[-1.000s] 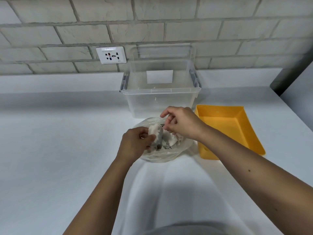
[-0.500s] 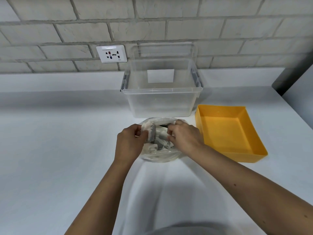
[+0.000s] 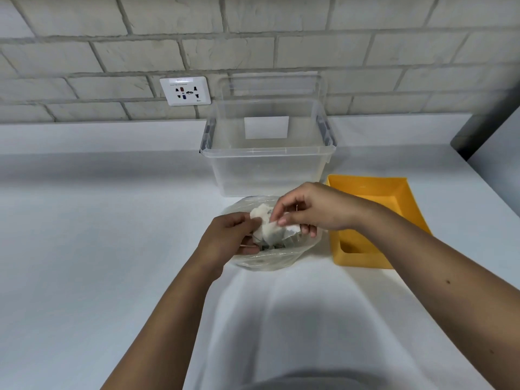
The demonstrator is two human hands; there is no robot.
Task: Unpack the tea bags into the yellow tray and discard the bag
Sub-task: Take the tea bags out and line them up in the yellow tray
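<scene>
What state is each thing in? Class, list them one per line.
plastic bag, open at the top
tea bags, bunched, partly out
yellow tray, empty where visible
clear bin, lidless, looks empty
left hand, grips the tea bags
right hand, pinches the tea bags

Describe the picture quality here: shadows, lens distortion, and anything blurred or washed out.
Head view: the wide lens bows the mortar lines of the brick wall and the back edge of the table; a broad soft shadow covers the table's near middle, and the near corner of the yellow tray lies in dark shadow; the tea bags look pale and soft, little detail; no hard glare.
</scene>
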